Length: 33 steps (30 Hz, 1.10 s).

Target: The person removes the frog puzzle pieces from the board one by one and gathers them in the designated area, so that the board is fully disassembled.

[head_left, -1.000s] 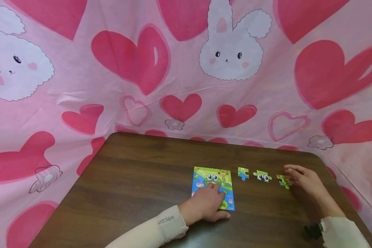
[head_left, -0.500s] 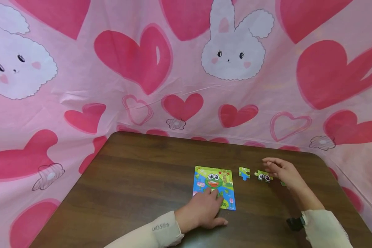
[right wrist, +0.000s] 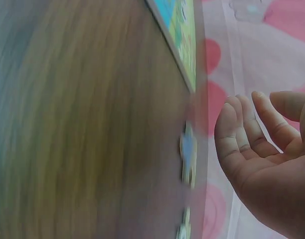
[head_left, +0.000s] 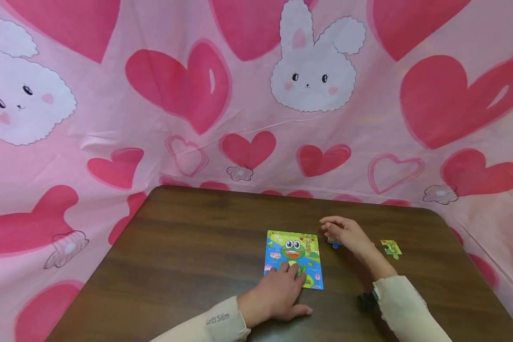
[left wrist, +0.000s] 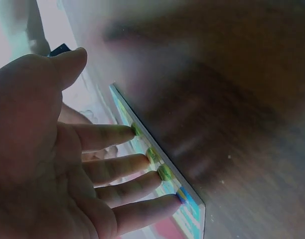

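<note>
A frog puzzle board (head_left: pixel 292 244), green and blue, lies flat on the brown table. My left hand (head_left: pixel 278 292) rests on its lower part; in the left wrist view the fingertips (left wrist: pixel 168 201) touch the board's surface with the fingers straight. Over the leftmost loose puzzle piece (head_left: pixel 335 245), just right of the board, hovers my right hand (head_left: pixel 349 237). The right wrist view shows that hand's fingers loosely bent, holding nothing, above a blurred blue piece (right wrist: pixel 188 154). The hand and wrist almost entirely cover the piece with the eyes.
Farther right on the table lies another puzzle piece (head_left: pixel 392 248), green with a red-and-brown print. A pink cloth (head_left: pixel 248 104) with hearts and rabbits hangs behind the table's far edge. A dark band sits at my right wrist.
My right hand has swept left, from the rightmost piece past the eyes piece to the leftmost one. My left hand has slid slightly down the board, uncovering the frog's mouth.
</note>
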Tool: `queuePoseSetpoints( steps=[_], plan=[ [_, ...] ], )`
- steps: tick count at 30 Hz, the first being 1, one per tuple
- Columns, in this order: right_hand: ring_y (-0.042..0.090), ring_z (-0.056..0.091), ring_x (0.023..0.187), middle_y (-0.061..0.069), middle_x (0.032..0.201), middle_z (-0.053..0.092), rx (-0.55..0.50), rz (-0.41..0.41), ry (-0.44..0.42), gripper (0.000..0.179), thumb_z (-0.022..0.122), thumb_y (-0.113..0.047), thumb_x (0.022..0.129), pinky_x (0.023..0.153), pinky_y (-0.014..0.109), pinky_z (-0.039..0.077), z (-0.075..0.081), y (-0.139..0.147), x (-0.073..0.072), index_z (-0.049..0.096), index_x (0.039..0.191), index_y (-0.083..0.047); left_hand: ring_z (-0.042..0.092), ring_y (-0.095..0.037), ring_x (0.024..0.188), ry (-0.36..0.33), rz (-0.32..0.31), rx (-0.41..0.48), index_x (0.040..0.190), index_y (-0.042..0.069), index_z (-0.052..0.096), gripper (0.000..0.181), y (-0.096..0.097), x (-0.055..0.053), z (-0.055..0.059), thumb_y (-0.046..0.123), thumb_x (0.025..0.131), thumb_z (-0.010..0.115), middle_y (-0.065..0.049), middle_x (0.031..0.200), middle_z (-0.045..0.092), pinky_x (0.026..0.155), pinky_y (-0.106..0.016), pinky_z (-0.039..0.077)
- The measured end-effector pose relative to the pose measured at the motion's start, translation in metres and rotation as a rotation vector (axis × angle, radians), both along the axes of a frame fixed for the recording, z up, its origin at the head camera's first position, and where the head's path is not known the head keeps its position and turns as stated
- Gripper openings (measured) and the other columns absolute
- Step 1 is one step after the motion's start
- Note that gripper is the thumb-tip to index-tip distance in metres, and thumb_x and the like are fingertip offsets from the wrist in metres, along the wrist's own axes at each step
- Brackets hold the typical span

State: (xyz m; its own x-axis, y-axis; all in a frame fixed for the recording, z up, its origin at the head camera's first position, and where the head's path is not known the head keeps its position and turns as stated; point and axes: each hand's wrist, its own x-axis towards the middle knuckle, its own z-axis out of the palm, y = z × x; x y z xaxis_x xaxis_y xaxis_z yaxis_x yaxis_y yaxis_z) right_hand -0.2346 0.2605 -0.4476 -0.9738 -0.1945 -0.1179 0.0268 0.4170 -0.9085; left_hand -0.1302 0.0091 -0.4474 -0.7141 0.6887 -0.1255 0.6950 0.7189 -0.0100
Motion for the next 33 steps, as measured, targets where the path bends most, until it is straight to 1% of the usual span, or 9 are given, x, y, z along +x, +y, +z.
queuePoseSetpoints(
  steps=[2,7,9,13,17,21,25,31,33],
  plan=[
    [0.032,0.067,0.107,0.027,0.126,0.063,-0.017,0.019,-0.005,0.040,0.050,-0.023,0.108,0.089,0.035,0.058,-0.002,-0.010,-0.002,0.056,0.137,0.004,0.053,-0.017,0.116,-0.003,-0.005,0.012,0.139,0.023,0.057,0.072,-0.001,0.000,0.000,0.076,0.090,0.052,0.003,0.126,0.055,0.079,-0.033,0.053],
    [0.032,0.068,0.101,0.026,0.120,0.065,-0.031,0.061,0.012,0.037,0.052,-0.020,0.107,0.089,0.039,0.059,-0.005,-0.031,-0.005,0.058,0.133,0.005,0.052,-0.019,0.124,-0.028,-0.006,0.022,0.141,0.025,0.054,0.071,0.000,0.000,0.000,0.075,0.091,0.051,-0.001,0.138,0.054,0.085,-0.035,0.055],
    [0.029,0.068,0.097,0.023,0.118,0.067,-0.026,0.059,0.005,0.035,0.054,-0.020,0.106,0.088,0.038,0.059,-0.007,-0.039,-0.005,0.061,0.131,0.004,0.052,-0.022,0.126,-0.036,-0.006,0.020,0.143,0.027,0.053,0.072,0.002,0.000,0.000,0.076,0.091,0.051,-0.002,0.143,0.053,0.087,-0.036,0.055],
    [0.024,0.066,0.094,0.020,0.116,0.069,-0.012,0.093,-0.004,0.032,0.055,-0.019,0.105,0.084,0.034,0.058,-0.011,-0.051,-0.003,0.064,0.128,0.001,0.052,-0.023,0.128,-0.038,-0.003,0.018,0.144,0.029,0.051,0.072,0.004,0.001,0.000,0.077,0.090,0.051,-0.003,0.145,0.052,0.089,-0.038,0.055],
    [0.025,0.066,0.093,0.022,0.113,0.069,-0.014,0.143,0.006,0.031,0.056,-0.018,0.105,0.080,0.033,0.057,-0.013,-0.062,-0.003,0.064,0.127,0.002,0.051,-0.023,0.131,-0.042,0.003,0.014,0.145,0.032,0.050,0.072,0.005,0.001,-0.001,0.078,0.090,0.050,-0.002,0.147,0.051,0.090,-0.040,0.055],
    [0.023,0.067,0.089,0.021,0.109,0.071,0.014,0.163,0.031,0.029,0.058,-0.017,0.104,0.077,0.034,0.057,-0.015,-0.075,-0.004,0.066,0.124,0.002,0.051,-0.022,0.130,-0.018,0.004,0.014,0.145,0.033,0.050,0.072,0.005,0.002,-0.003,0.079,0.089,0.050,-0.001,0.147,0.051,0.087,-0.040,0.055],
    [0.021,0.064,0.083,0.018,0.104,0.070,0.025,0.184,0.024,0.028,0.058,-0.016,0.103,0.076,0.034,0.057,-0.016,-0.087,-0.005,0.067,0.124,0.000,0.051,-0.022,0.128,0.016,0.004,0.024,0.143,0.032,0.051,0.073,0.005,0.004,-0.003,0.079,0.088,0.051,-0.002,0.145,0.053,0.084,-0.039,0.054],
    [0.023,0.067,0.088,0.021,0.107,0.070,-0.014,0.230,-0.002,0.030,0.058,-0.014,0.103,0.078,0.039,0.060,-0.012,-0.101,-0.003,0.063,0.128,0.004,0.049,-0.024,0.134,-0.044,-0.001,0.031,0.147,0.031,0.049,0.074,0.004,0.002,-0.002,0.078,0.089,0.050,-0.002,0.150,0.050,0.088,-0.041,0.055],
    [0.023,0.067,0.087,0.020,0.108,0.070,-0.010,0.227,-0.004,0.030,0.058,-0.014,0.103,0.077,0.039,0.060,-0.010,-0.104,-0.002,0.064,0.127,0.003,0.048,-0.024,0.135,-0.061,0.000,0.027,0.149,0.031,0.048,0.075,0.005,0.000,-0.002,0.078,0.090,0.050,-0.002,0.151,0.048,0.088,-0.041,0.055]
  ],
)
